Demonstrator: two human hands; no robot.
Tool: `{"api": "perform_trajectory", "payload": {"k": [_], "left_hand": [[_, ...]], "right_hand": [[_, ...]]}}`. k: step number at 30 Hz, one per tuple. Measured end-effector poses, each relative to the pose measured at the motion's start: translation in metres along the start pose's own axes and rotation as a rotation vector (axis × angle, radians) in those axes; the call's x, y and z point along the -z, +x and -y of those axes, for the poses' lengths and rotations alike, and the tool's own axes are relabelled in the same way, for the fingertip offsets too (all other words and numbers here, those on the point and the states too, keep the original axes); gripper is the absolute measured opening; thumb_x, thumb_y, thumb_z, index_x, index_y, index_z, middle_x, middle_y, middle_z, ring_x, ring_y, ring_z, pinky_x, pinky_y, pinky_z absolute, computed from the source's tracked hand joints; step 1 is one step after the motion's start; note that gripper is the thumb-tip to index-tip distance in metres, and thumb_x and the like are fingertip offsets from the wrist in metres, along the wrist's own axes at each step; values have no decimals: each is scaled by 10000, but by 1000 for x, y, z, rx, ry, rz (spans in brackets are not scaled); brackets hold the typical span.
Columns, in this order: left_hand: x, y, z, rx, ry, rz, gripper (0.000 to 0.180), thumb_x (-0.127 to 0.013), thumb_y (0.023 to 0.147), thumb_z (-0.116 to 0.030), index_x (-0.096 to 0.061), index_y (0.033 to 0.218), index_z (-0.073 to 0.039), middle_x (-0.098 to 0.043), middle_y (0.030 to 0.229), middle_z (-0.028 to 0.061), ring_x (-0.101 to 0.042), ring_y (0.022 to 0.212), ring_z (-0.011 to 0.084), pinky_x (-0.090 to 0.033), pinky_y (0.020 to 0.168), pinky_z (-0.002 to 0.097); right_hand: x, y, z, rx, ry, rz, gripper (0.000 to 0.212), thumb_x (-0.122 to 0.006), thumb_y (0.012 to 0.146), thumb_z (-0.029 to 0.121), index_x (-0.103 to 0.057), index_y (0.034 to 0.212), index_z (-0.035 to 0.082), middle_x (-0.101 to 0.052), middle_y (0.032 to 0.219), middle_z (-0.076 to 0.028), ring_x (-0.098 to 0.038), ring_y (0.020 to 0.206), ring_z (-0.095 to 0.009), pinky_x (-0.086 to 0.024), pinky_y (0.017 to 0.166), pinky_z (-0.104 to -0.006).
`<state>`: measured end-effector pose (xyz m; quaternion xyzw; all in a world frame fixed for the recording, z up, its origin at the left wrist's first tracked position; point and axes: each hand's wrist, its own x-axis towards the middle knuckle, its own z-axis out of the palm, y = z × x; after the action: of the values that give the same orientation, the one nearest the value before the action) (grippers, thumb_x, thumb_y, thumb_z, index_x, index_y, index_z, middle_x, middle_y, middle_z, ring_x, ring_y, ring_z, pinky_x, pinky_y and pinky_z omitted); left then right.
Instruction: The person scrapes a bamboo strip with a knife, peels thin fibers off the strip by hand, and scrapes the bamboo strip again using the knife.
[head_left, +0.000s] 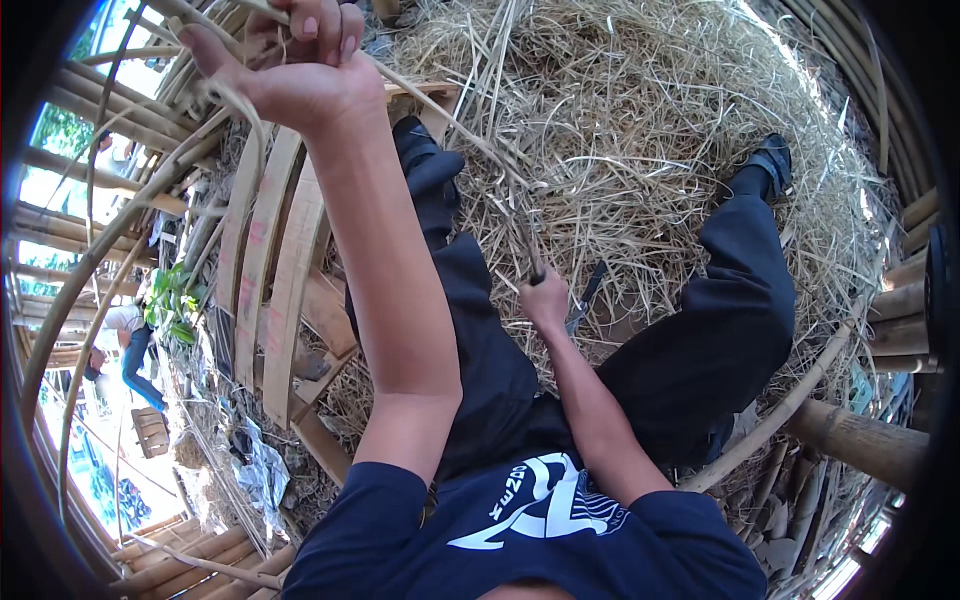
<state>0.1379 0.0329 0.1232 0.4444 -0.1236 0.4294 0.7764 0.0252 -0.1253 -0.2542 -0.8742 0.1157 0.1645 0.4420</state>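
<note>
My left hand (305,75) is raised at the upper left, fingers curled round a thin bamboo strip (425,103); its thumb stands apart. From there the strip slants down to the right, over the shavings between my legs. My right hand (546,302) is closed low in the middle on the dark handle of a narrow knife (530,245). The blade points away from me, and its far end blends into the pale strips, so I cannot tell whether it touches the held one. Beside that hand lies a slim dark object (592,287), partly hidden.
Bamboo shavings (650,90) cover the ground around my outstretched legs. Curved wooden slats (262,250) stand close on the left. A thick bamboo pole (860,440) juts in from the right. Beyond the bamboo framework at far left is another person (135,340).
</note>
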Motion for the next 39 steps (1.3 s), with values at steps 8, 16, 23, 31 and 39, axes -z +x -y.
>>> {"api": "perform_trajectory", "payload": {"k": [8,16,23,31,39], "left_hand": [[13,2,-1,33,-86,-95,671,-519,801,-701,-536,701,-38,-295,493,-2,-234,426,109,-173,442,261],[17,10,-3,44,-93,-71,685,-516,794,-706,-550,702,-28,-305,483,9,-220,413,113,-172,441,269],[27,7,-15,46,-116,-98,637,-526,808,-665,-517,672,-43,-292,471,-13,-239,395,98,-178,424,257],[22,6,-77,-244,-115,68,658,-419,881,-655,-575,691,-45,-393,494,-2,-272,374,90,-176,383,260],[19,3,-69,-337,144,24,414,-458,973,-403,-516,746,-61,-399,516,-14,-320,399,74,-231,396,252]], "right_hand": [[17,-19,53,-248,131,145,268,-592,716,175,-652,896,-15,-667,882,-254,-652,843,-394,-508,763,-450],[18,-18,51,195,104,-82,268,-613,746,206,-625,948,30,-633,775,-261,-632,799,-417,-493,734,-472],[-14,-1,-14,-253,-62,83,205,-604,686,126,-642,768,-58,-657,704,-190,-639,617,-303,-494,587,-392],[24,-17,41,-175,-4,63,195,-603,683,140,-629,804,-11,-661,766,-191,-661,729,-322,-503,683,-410],[10,-8,30,-91,-51,60,332,-633,704,213,-653,965,8,-656,975,-261,-633,944,-399,-485,823,-455]]}}
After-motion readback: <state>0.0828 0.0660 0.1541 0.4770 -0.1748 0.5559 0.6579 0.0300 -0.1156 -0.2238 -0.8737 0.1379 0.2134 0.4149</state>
